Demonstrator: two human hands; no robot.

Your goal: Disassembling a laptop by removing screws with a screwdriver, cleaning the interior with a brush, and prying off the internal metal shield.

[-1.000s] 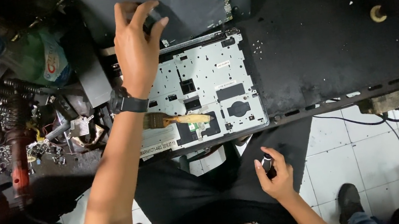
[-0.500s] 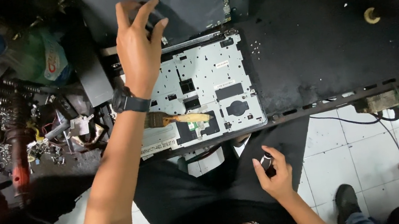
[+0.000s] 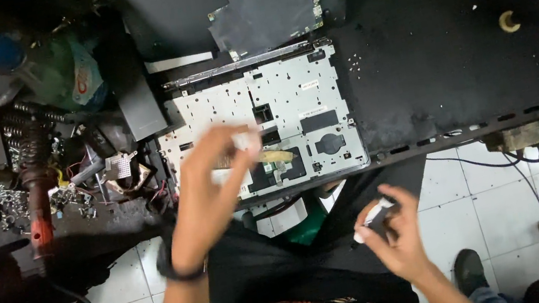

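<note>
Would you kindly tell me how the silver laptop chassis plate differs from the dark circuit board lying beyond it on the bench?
The silver chassis plate is pale metal; the circuit board is dark grey. The chassis plate is larger, the circuit board clearly smaller. The chassis plate is dotted with holes and dark cut-outs, while the circuit board looks mostly plain, with connectors along one edge. The left hand hangs over the plate, not the board. Both lie flat on the black bench.

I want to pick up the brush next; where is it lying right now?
In the head view, the brush lies on the opened laptop chassis near its front edge, just right of the left hand.
</note>
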